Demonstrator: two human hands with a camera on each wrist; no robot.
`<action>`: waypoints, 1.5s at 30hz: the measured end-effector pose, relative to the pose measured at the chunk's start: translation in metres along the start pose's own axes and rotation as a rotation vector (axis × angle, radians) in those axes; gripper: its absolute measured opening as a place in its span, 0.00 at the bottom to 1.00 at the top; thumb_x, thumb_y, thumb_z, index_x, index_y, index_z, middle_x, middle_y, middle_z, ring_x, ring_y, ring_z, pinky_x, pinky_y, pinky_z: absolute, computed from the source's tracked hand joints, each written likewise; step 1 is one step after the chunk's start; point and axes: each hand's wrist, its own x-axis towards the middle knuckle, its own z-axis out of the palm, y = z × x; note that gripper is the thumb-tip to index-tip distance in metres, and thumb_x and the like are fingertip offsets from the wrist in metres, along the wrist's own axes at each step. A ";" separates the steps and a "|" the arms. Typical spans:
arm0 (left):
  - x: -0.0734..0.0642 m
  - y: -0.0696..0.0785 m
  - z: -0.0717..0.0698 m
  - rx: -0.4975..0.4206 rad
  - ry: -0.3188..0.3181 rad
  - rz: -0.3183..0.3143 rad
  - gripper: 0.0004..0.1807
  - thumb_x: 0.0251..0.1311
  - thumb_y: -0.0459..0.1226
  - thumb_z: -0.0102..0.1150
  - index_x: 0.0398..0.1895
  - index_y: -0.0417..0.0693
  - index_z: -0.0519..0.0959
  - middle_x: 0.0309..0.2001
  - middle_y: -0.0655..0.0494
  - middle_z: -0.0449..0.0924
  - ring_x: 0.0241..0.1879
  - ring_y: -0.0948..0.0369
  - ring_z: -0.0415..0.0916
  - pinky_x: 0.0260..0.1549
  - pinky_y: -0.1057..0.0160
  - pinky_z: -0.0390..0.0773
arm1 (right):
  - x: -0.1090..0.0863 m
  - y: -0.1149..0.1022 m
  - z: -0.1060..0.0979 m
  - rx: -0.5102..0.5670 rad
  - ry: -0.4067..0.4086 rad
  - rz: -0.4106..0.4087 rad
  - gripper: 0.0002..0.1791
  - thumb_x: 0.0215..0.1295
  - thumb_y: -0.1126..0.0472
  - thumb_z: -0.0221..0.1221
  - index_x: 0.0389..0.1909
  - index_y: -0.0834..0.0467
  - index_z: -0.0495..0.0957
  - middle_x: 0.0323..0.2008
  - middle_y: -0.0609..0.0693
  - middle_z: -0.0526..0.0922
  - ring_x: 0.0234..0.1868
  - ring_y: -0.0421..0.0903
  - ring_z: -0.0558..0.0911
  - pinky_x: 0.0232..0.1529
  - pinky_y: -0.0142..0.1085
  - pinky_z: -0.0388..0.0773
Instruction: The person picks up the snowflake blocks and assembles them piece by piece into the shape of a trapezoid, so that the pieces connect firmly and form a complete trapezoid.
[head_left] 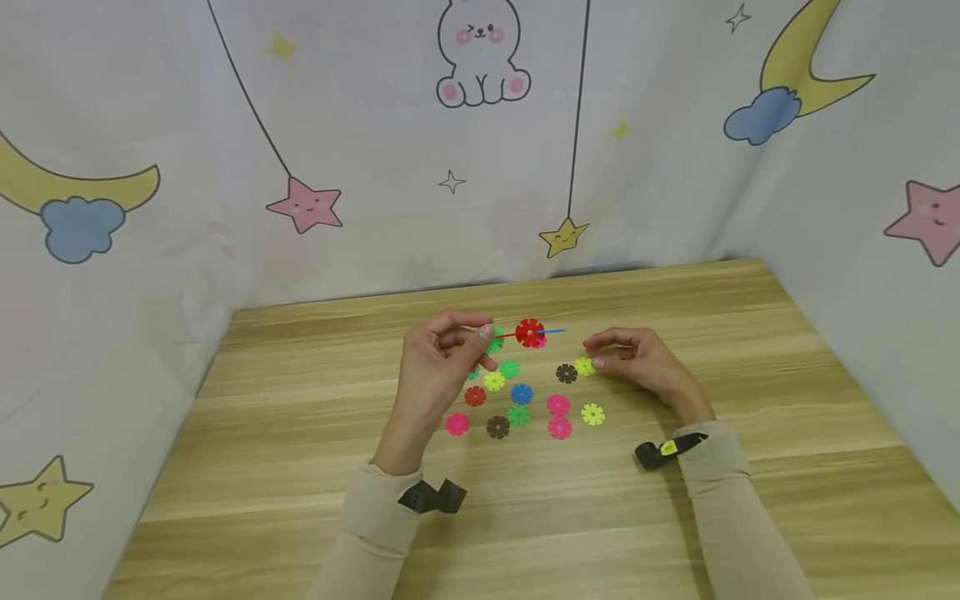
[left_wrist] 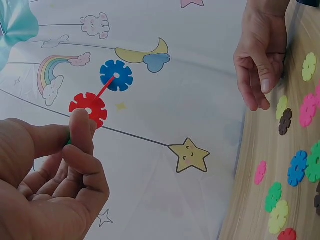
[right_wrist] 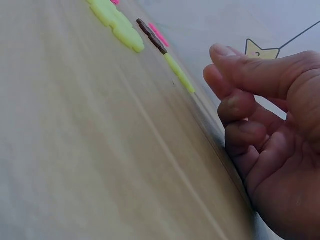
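My left hand (head_left: pixel 444 354) pinches a chain of interlocked notched plastic discs between thumb and forefinger, raised above the table. A green disc (head_left: pixel 496 341) is at the pinched end, mostly covered by the fingers in the left wrist view. Beyond it come a red disc (left_wrist: pixel 80 103), a second red disc (head_left: pixel 530 332) set crosswise, and a blue disc (left_wrist: pixel 116 76) at the far end. To the right, apart from the chain, my right hand (head_left: pixel 648 362) hovers with loosely curled fingers and nothing between them. A yellow disc (head_left: pixel 584 367) lies near its fingertips.
Loose discs lie on the wooden table (head_left: pixel 787 400) between the hands: a brown disc (head_left: pixel 566 373), a blue one (head_left: pixel 522 394), a pink one (head_left: pixel 558 405), a yellow one (head_left: pixel 592 414) and several others. A printed curtain (head_left: pixel 390 167) surrounds the table's back and sides.
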 end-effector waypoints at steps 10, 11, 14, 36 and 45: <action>-0.001 -0.001 0.001 0.006 -0.001 -0.012 0.12 0.73 0.29 0.64 0.53 0.27 0.83 0.24 0.68 0.86 0.21 0.69 0.84 0.28 0.73 0.82 | 0.002 0.002 0.003 -0.081 -0.022 -0.033 0.22 0.68 0.65 0.72 0.62 0.60 0.84 0.62 0.64 0.85 0.22 0.37 0.67 0.27 0.28 0.71; -0.001 -0.001 0.001 0.007 0.000 -0.015 0.13 0.73 0.29 0.64 0.54 0.27 0.83 0.24 0.68 0.86 0.21 0.69 0.84 0.28 0.73 0.82 | 0.002 0.002 0.003 -0.094 -0.028 -0.040 0.22 0.67 0.65 0.72 0.62 0.59 0.84 0.62 0.63 0.85 0.21 0.37 0.67 0.26 0.29 0.70; -0.002 0.000 0.002 0.007 0.000 -0.020 0.14 0.73 0.29 0.64 0.55 0.26 0.82 0.24 0.68 0.86 0.21 0.69 0.84 0.29 0.73 0.83 | 0.003 0.003 0.005 -0.127 -0.044 -0.060 0.23 0.65 0.66 0.73 0.61 0.59 0.84 0.61 0.63 0.86 0.21 0.37 0.67 0.25 0.29 0.69; -0.001 -0.005 0.003 0.003 -0.012 -0.009 0.11 0.74 0.30 0.64 0.53 0.29 0.83 0.25 0.67 0.87 0.21 0.68 0.85 0.27 0.73 0.79 | 0.006 0.005 0.005 -0.164 -0.059 -0.115 0.22 0.65 0.70 0.71 0.60 0.59 0.85 0.59 0.62 0.86 0.23 0.39 0.68 0.25 0.29 0.67; -0.001 -0.005 0.005 0.006 -0.013 -0.013 0.11 0.74 0.30 0.64 0.53 0.30 0.84 0.25 0.66 0.86 0.21 0.68 0.85 0.25 0.73 0.77 | 0.005 0.003 0.005 -0.131 -0.039 -0.126 0.22 0.64 0.74 0.69 0.60 0.60 0.84 0.49 0.60 0.83 0.42 0.47 0.74 0.42 0.29 0.74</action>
